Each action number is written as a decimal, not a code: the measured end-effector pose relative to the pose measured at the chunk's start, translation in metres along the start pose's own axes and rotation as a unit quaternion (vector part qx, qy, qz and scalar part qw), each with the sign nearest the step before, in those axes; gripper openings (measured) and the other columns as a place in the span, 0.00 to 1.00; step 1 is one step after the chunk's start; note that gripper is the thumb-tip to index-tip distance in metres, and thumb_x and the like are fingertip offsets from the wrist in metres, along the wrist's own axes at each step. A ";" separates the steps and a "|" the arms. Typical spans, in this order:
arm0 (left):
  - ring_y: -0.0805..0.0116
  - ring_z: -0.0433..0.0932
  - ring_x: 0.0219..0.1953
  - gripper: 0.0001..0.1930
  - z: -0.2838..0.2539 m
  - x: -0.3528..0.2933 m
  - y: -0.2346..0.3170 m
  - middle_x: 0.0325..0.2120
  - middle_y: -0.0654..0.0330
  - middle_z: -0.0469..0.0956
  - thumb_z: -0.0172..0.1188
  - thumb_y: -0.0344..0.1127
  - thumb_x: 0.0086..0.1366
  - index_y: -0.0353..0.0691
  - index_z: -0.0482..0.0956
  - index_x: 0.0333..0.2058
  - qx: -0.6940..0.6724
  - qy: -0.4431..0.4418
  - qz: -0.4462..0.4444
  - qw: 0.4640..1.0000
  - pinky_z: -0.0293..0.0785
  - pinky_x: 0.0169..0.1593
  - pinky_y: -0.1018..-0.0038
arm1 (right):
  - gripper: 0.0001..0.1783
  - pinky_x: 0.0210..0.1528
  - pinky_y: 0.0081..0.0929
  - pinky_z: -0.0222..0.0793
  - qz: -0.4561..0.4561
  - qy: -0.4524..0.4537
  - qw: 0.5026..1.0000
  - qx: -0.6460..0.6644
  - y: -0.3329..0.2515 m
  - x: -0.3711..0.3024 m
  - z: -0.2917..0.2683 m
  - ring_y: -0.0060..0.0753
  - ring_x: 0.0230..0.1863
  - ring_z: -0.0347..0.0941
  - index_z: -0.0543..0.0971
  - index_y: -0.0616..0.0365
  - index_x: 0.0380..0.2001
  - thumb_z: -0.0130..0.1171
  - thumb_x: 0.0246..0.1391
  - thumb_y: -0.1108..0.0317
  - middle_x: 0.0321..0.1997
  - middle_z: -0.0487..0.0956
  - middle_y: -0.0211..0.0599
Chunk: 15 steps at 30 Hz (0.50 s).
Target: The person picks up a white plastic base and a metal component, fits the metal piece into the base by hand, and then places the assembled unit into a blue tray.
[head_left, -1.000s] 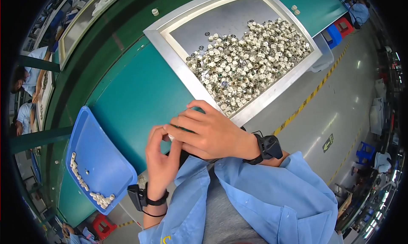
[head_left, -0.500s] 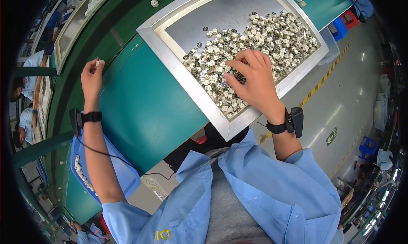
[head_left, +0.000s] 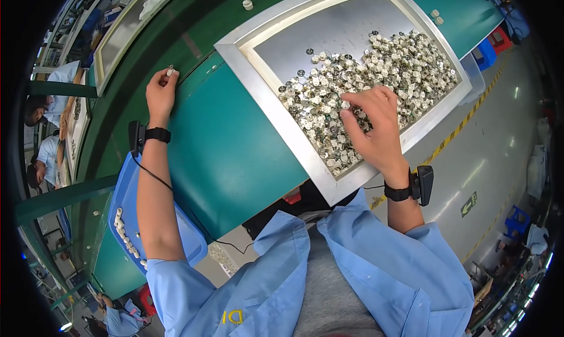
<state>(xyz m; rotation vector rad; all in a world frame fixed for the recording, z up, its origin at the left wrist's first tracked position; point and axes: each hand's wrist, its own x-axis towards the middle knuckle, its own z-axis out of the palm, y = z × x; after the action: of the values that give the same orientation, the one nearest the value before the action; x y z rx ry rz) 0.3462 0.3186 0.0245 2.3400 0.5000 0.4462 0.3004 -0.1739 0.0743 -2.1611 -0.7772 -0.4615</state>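
Observation:
My left hand is raised over the dark green surface to the left, its fingertips pinching a small white plastic part. A metal-framed tray at centre right holds a heap of similar white parts mixed with dark, shiny discs. Over the near side of that heap is my right hand. Its thumb and forefinger close around another small white part; the other fingers are curled.
A blue plastic bin sits under my left forearm, with a row of joined white pieces in it. One white part stands beyond the tray. A cable trails from my left wrist. Other people sit at far left.
The whole view has shifted, so the tray appears further right and lower. My right thumb and forefinger have closed on a white part. My left hand still pinches its part.

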 end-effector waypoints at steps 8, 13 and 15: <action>0.71 0.76 0.41 0.18 -0.017 -0.116 0.113 0.38 0.61 0.80 0.63 0.37 0.67 0.34 0.78 0.52 -0.092 -0.032 0.137 0.986 0.71 0.48 0.73 | 0.17 0.47 0.38 0.69 0.031 -0.009 0.979 0.200 -0.035 -0.009 -0.001 0.39 0.35 0.74 0.82 0.62 0.45 0.61 0.49 0.79 0.32 0.80 0.37; 0.72 0.77 0.41 0.16 -0.024 -0.245 0.202 0.37 0.61 0.81 0.64 0.27 0.65 0.34 0.78 0.51 -0.218 -0.231 0.135 0.938 0.73 0.49 0.72 | 0.17 0.39 0.36 0.70 -0.082 -0.001 0.961 0.265 -0.071 -0.007 0.002 0.40 0.31 0.75 0.81 0.64 0.42 0.62 0.45 0.81 0.32 0.81 0.38; 0.72 0.78 0.41 0.18 -0.020 -0.272 0.217 0.37 0.59 0.81 0.64 0.23 0.63 0.32 0.77 0.51 -0.343 -0.257 0.099 0.898 0.73 0.50 0.73 | 0.17 0.39 0.35 0.70 -0.123 -0.014 0.957 0.262 -0.081 -0.010 0.004 0.39 0.28 0.75 0.81 0.63 0.40 0.63 0.43 0.82 0.31 0.82 0.37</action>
<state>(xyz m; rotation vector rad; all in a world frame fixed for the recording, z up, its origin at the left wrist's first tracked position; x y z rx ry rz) 0.1512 0.0546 0.1404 1.7110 -0.1450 0.0526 0.2399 -0.1333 0.1109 -1.5898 -1.0575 -0.3049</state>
